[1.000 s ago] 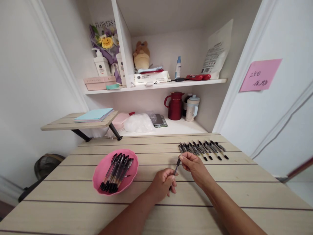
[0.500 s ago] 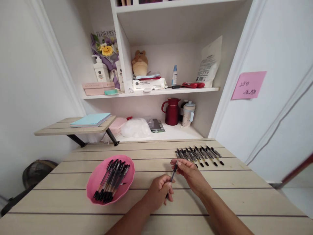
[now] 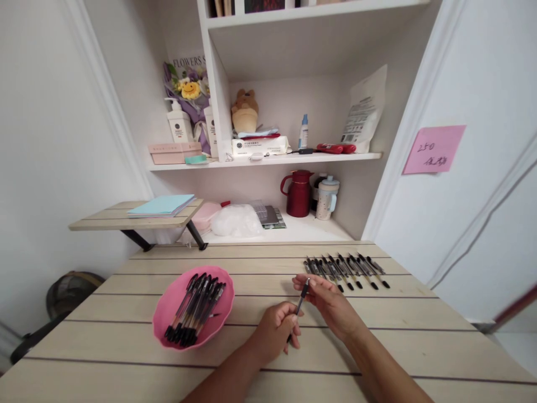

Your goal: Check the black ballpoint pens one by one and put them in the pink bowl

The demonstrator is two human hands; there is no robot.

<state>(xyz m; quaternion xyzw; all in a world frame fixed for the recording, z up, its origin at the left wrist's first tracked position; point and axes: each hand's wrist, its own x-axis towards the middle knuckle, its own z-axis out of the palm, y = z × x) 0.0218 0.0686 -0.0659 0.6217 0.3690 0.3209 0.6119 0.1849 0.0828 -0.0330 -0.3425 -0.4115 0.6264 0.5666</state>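
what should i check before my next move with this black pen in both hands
Grip of the left hand on the slim black plastic pen: ok, closed round its lower end.
Grip of the right hand: ok, pinching the upper end.
Cap on or off: cannot tell, too small.
The row of black pens on the pale wooden slatted table: ok, side by side beyond the right hand.
The round pink plastic bowl: ok, holds a bundle of black pens, apart from the left hand.
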